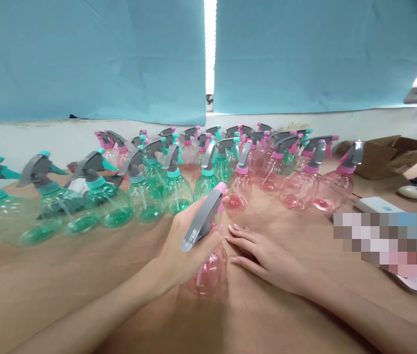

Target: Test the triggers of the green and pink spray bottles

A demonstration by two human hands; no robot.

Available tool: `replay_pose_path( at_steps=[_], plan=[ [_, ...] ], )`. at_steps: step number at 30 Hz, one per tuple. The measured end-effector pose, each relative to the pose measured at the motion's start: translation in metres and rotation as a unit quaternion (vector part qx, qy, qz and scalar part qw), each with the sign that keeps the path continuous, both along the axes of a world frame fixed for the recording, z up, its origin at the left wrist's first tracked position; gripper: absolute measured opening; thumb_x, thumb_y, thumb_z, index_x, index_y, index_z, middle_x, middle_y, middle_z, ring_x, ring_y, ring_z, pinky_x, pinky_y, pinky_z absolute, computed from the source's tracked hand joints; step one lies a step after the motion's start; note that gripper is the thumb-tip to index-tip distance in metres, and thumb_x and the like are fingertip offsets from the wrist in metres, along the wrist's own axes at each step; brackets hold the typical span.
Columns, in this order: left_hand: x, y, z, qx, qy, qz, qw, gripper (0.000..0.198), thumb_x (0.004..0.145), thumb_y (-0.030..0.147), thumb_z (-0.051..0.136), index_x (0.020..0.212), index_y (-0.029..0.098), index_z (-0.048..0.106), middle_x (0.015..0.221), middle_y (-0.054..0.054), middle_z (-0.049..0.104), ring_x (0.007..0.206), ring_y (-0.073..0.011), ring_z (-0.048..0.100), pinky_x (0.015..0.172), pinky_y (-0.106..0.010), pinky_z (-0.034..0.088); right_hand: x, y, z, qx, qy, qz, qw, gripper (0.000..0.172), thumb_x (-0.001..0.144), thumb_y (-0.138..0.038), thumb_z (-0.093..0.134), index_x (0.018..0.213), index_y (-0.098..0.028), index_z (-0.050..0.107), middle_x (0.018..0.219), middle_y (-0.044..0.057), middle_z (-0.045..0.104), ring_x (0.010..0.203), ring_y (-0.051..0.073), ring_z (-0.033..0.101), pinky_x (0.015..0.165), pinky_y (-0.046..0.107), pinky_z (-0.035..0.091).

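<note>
A pink see-through spray bottle (208, 275) with a grey and pink trigger head stands upright close in front of me. My left hand (189, 231) is wrapped round its neck, just under the sprayer; some of the fingers are hidden behind it. To the right of the bottle, my right hand (263, 250) lies low over the table with its fingers stretched out and nothing in them. Its fingertips point at the bottle; whether they touch it I cannot tell. Ahead stands a green spray bottle (179, 194), and a pink spray bottle (239, 191) is beside that row.
Several green and pink spray bottles fill the back of the wooden table (127, 275). At right are an open brown cardboard box (381, 157), a white computer mouse (412, 192), a small white box (377, 205) and a blurred-out patch. Blue blinds (90, 59) hang behind.
</note>
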State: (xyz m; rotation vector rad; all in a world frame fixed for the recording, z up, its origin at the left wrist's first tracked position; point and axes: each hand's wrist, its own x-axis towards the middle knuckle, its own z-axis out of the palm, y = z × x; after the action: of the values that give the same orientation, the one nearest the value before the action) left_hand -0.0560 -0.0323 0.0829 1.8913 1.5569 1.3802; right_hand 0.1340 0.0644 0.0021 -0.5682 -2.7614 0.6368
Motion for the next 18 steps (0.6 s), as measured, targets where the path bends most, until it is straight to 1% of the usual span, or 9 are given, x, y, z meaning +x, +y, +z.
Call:
replay_pose_path(
  at_steps=[4,8,13,16,18],
  plan=[
    [0.0002,-0.0003,0.0,0.005,-0.006,-0.003,1.0,0.041,0.078,0.012,0.049,0.116,0.024,0.057,0.07,0.005,0.046,0.058,-0.0118,0.042,0.054,-0.024,0.037,-0.0002,0.0004,0.0009,0.001,-0.004,0.001,1.0,0.053,0.098,-0.048,0.045,0.141,-0.018,0.048,0.148,0.011,0.045,0.139,0.028,0.037,0.114,0.049,0.033],
    [0.0001,-0.0004,-0.0014,0.007,-0.013,0.002,1.0,0.038,0.077,0.012,0.051,0.112,0.024,0.059,0.07,0.005,0.044,0.059,-0.0119,0.042,0.056,-0.024,0.038,0.0001,0.0005,-0.0002,-0.002,0.005,0.001,1.0,0.052,0.097,-0.048,0.045,0.14,-0.019,0.05,0.148,0.011,0.045,0.139,0.028,0.037,0.114,0.049,0.033],
    [-0.0008,0.0,-0.0009,0.013,-0.005,-0.002,1.0,0.054,0.079,0.012,0.05,0.13,0.029,0.052,0.073,0.004,0.05,0.061,-0.0124,0.045,0.056,-0.024,0.04,0.0003,0.0002,-0.001,-0.004,0.014,0.0,1.0,0.051,0.097,-0.048,0.046,0.14,-0.02,0.05,0.147,0.011,0.046,0.139,0.028,0.038,0.114,0.05,0.033],
    [-0.0008,0.0004,-0.0008,0.02,-0.001,-0.007,1.0,0.052,0.08,0.012,0.049,0.129,0.029,0.053,0.074,0.003,0.05,0.061,-0.0124,0.046,0.056,-0.024,0.041,0.0001,0.0001,-0.0007,0.0,0.009,0.002,1.0,0.052,0.097,-0.047,0.045,0.14,-0.018,0.049,0.148,0.011,0.045,0.139,0.028,0.037,0.114,0.049,0.033],
    [-0.0006,0.0004,-0.0011,0.011,-0.002,-0.004,1.0,0.049,0.08,0.013,0.05,0.127,0.027,0.054,0.073,0.003,0.05,0.061,-0.0128,0.046,0.056,-0.024,0.042,0.0,0.0002,-0.0006,-0.001,0.011,0.002,1.0,0.051,0.097,-0.047,0.046,0.14,-0.019,0.05,0.148,0.011,0.045,0.139,0.028,0.038,0.114,0.049,0.033]
  ],
)
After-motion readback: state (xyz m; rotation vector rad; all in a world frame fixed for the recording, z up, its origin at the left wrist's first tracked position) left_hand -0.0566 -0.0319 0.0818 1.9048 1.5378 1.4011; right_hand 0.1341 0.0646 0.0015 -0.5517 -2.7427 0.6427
